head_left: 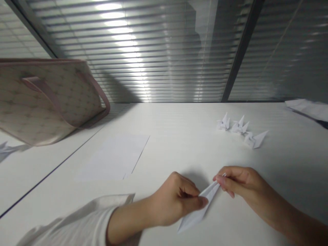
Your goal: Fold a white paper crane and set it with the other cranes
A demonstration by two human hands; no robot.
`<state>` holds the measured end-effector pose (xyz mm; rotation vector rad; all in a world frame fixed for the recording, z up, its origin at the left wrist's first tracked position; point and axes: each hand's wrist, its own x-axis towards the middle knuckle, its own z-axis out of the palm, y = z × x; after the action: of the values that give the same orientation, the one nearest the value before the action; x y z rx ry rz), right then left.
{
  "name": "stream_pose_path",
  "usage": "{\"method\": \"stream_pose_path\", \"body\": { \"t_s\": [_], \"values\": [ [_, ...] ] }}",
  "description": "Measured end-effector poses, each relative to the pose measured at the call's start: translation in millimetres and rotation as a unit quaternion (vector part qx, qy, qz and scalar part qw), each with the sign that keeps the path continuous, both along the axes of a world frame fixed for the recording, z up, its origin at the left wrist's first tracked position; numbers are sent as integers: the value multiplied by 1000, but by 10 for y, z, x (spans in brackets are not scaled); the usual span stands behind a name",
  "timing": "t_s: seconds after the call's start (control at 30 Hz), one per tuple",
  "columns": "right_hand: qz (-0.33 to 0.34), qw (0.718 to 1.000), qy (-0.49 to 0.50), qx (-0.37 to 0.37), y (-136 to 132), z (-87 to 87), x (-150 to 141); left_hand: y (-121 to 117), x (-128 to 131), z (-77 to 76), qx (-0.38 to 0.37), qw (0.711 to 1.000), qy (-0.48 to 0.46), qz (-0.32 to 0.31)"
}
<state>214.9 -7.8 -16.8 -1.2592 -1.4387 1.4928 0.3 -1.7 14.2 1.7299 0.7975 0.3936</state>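
Note:
A narrow piece of folded white paper (196,218) is held above the near part of the table, slanting from lower left to upper right. My left hand (176,201) pinches its middle, with the thumb on the near face and the fingers behind. At the paper's pointed upper end, my right hand (238,181) grips the tip between thumb and forefinger. Beyond my right hand, several small folded paper cranes (239,127) stand in a loose row. Flat on the table, left of my hands, lie white paper sheets (115,157).
A patterned handbag (48,99) with pink handles stands at the left on the white table (169,143). Behind the table is glass with blinds (159,51). Crumpled white paper (309,107) lies at the far right. Another folded paper piece (7,150) shows at the left edge.

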Motion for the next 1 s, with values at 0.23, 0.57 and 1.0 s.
{"method": "stream_pose_path", "body": {
  "t_s": [0.23,0.57,1.0],
  "values": [
    [3,1000,4,20,0,51,12,4,-5,35,26,1000,7,-6],
    [-28,998,-13,61,-5,59,44,8,-10,8,-7,1000,3,9],
    [-10,1000,18,13,-11,-3,-66,7,46,-54,-146,988,-23,46]
  ]
}}
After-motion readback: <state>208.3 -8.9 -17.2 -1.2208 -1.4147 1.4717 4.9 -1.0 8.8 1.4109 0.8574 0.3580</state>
